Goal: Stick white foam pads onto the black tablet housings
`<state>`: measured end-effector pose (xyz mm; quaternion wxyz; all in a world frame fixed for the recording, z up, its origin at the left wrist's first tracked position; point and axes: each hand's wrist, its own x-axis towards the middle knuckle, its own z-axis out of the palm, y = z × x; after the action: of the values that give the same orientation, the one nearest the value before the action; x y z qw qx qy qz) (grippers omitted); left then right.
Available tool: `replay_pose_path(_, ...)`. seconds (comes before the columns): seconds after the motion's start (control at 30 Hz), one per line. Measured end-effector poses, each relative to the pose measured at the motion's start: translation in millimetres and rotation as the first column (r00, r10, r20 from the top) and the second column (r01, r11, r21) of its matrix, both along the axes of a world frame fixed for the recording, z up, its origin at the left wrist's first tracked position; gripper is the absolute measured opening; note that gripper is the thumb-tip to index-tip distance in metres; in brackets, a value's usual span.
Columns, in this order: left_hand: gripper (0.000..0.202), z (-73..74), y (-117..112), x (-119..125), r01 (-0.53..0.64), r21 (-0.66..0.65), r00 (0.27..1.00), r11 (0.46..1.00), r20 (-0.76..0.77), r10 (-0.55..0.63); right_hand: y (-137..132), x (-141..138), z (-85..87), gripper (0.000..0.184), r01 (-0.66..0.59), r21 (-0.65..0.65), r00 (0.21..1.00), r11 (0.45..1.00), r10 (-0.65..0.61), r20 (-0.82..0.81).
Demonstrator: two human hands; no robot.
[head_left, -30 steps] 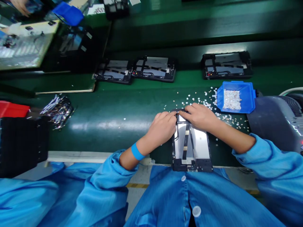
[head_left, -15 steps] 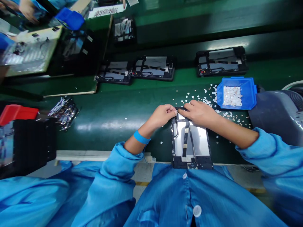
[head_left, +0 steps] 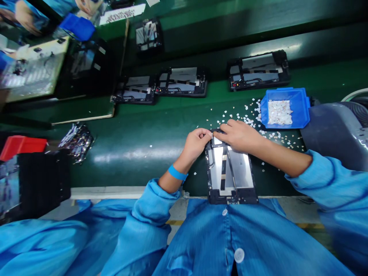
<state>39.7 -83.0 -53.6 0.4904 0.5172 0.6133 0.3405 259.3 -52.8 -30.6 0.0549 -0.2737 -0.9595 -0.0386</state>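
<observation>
An opened tablet chassis (head_left: 231, 174) with silvery panels and a dark flex strip lies on the green belt (head_left: 138, 138) at the near edge. My left hand (head_left: 196, 142) is curled, its fingertips pinched at the chassis's far left corner. My right hand (head_left: 240, 135) lies over the far edge, fingers bent and pressing there; whatever it grips is hidden. A blue band circles my left wrist.
A blue bin (head_left: 284, 107) of small white pieces stands at the right, with several pieces scattered around it. Three more chassis (head_left: 181, 81) lie farther along the belt. A grey machine (head_left: 333, 128) is at far right, black trays (head_left: 34, 184) and a red bin (head_left: 20, 145) at left.
My left hand slid off the chassis panel to its far left corner and curled tighter. The view shifted slightly; my right hand stayed at the far edge.
</observation>
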Motion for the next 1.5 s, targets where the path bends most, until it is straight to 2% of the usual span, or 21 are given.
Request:
replay_pose_path(0.1, 0.011, -5.7, -4.6, 3.4, -0.024, 0.081, 0.995, 0.996, -0.091, 0.032, 0.2, 0.4, -2.1, 0.034, -0.001, 0.012, 1.000, 1.000, 0.001, -0.015)
replay_pose_path(0.23, 0.007, -11.1, -8.5, 6.9, -0.046, 0.143, 0.988, 0.989, -0.137, 0.066, 0.8, 0.7, -2.9, 0.035, -0.004, 0.006, 1.000, 1.000, 0.004, -0.009)
replay_pose_path(0.5, 0.008, -6.6, -6.5, 7.7, 0.016, 0.202, 0.960, 0.979, -0.275, 0.041, 0.3, 0.2, -1.2, 0.035, -0.001, -0.004, 1.000, 1.000, 0.001, -0.022)
replay_pose_path(0.63, 0.008, -9.2, -7.8, 9.2, 0.024, 0.237, 0.948, 0.971, -0.315, 0.054, 0.3, -0.3, -0.8, 0.035, -0.002, -0.014, 1.000, 1.000, 0.001, -0.014)
replay_pose_path(0.73, 0.007, -11.4, -7.9, 9.8, 0.013, 0.246, 0.952, 0.969, -0.299, 0.063, 0.3, -0.4, -1.0, 0.036, -0.001, -0.006, 1.000, 1.000, 0.001, -0.005)
replay_pose_path(1.03, 0.008, -3.3, 1.3, 6.6, -0.001, 0.112, 0.989, 0.994, -0.150, 0.018, 0.1, 0.6, 0.9, 0.037, 0.006, -0.015, 1.000, 1.000, -0.006, 0.011)
replay_pose_path(1.2, 0.013, -5.3, -5.6, 6.1, -0.056, 0.144, 0.987, 0.988, -0.142, 0.077, 0.3, 1.2, -0.6, 0.034, 0.009, -0.030, 1.000, 1.000, -0.009, 0.005)
replay_pose_path(1.27, 0.014, -5.7, -9.5, 4.3, -0.052, 0.173, 0.979, 0.984, -0.188, 0.085, 0.2, 1.5, -1.3, 0.035, 0.008, -0.031, 1.000, 0.999, -0.008, 0.001)
replay_pose_path(1.33, 0.012, -3.8, -13.7, 1.7, -0.023, 0.231, 0.956, 0.973, -0.281, 0.089, 0.1, 1.9, -1.5, 0.035, 0.005, -0.029, 1.000, 1.000, -0.005, -0.003)
replay_pose_path(1.4, 0.011, 0.4, -18.8, -1.5, 0.072, 0.315, 0.904, 0.946, -0.422, 0.072, 0.0, 2.0, -1.3, 0.035, 0.000, -0.026, 1.000, 1.000, 0.000, -0.005)
replay_pose_path(1.5, 0.018, 8.2, -27.5, -7.0, 0.306, 0.360, 0.727, 0.881, -0.686, 0.028, 0.0, 2.1, -1.3, 0.036, -0.004, -0.020, 1.000, 1.000, 0.004, -0.008)
